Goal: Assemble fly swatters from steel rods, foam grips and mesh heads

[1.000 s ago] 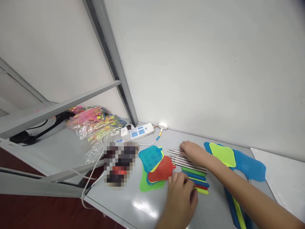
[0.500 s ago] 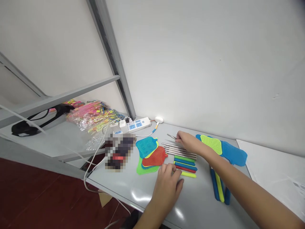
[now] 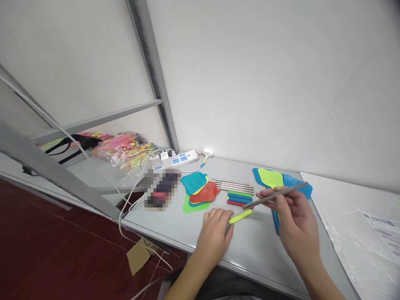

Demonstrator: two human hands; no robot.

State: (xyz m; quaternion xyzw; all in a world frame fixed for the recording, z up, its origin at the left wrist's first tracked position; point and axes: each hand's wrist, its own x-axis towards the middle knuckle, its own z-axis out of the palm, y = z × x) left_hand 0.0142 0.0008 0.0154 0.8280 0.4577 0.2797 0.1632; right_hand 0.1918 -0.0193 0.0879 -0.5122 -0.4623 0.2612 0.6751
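My left hand is closed on one end of a yellow-green plastic handle, whose other end points right and up. In my right hand a metal rod is gripped, slanting over the table with its lower tip near the handle. Several more metal rods lie side by side behind. In front of these rest green, blue and red handles. Left of them is a pile of perforated fly swatter heads, with a red head, a teal head and a green head.
Fly swatters with yellow-green and blue heads lie at the right, beside white plastic sheeting. A power strip with cables stands at the back left. Bagged colourful items sit beyond the metal frame post.
My right hand has taken a metal rod from the rod pile and brought it right and nearer to me. My left hand has picked up the yellow-green handle and turned it.
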